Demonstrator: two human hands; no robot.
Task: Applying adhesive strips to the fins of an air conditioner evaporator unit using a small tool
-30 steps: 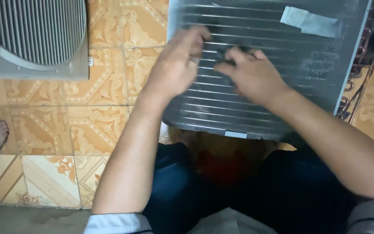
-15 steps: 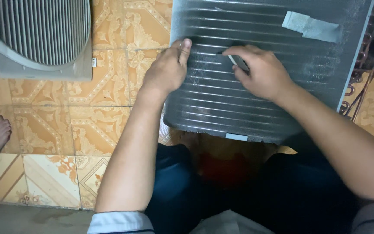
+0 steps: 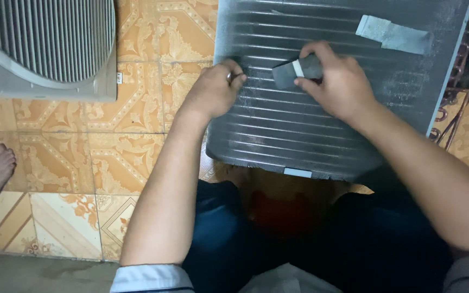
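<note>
Finned coil panel point(image 3: 321, 125), grey and ribbed, lies on patterned floor tiles point(image 3: 109, 157) before the person's knees, right of a fan grille housing point(image 3: 44, 49). Left hand point(image 3: 213, 89), curled, rests on the panel's left edge; right hand point(image 3: 343, 84) pinches a small dark comb-like tool point(image 3: 294, 70) against the panel's upper middle.

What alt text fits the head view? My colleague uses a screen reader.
A person's right hand presses a small dark tool onto a grey finned coil panel, while the left hand steadies its edge. A fan grille lies on the patterned tile floor.
</note>
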